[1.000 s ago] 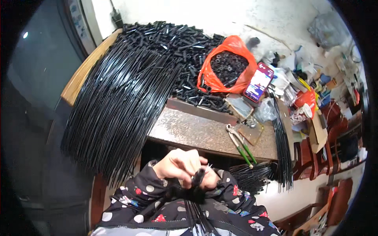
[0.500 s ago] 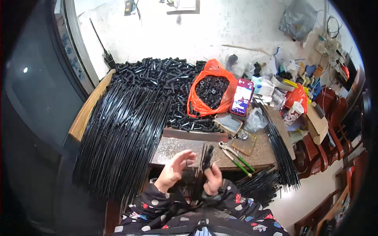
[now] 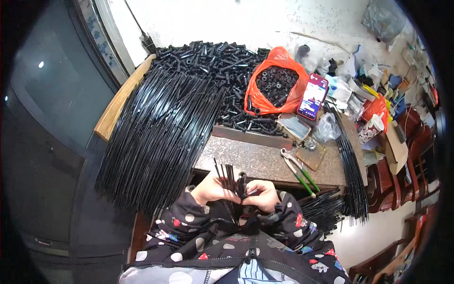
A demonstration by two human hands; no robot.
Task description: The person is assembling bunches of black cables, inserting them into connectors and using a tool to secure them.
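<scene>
Just beyond the table's near edge, my left hand [image 3: 213,190] is closed around several thin black rods [image 3: 229,176] that stand up in a bunch. My right hand [image 3: 264,195] meets it and pinches a black tubular piece [image 3: 241,181], whose round end points up beside the rods. A thin sliver, too small to name, sticks out by the right fingers. Both hands' fingertips come together at the tubular piece's lower end, and the fingers hide where piece and rods touch. The rods' lower ends run down in front of my patterned jacket.
A wide sheaf of long black rods [image 3: 161,137] covers the left side. Behind lie heaped black tubular parts [image 3: 203,61], held by a metal strip [image 3: 250,137], and a red bag [image 3: 253,97] of small black rings. Right are a phone [image 3: 313,97], green-handled pincers [image 3: 299,173] and more rods [image 3: 347,156].
My left hand, open and raised beside the rods before, is now closed on them. My right hand has brought the tubular piece in against the left fingers. The whole view has shifted.
</scene>
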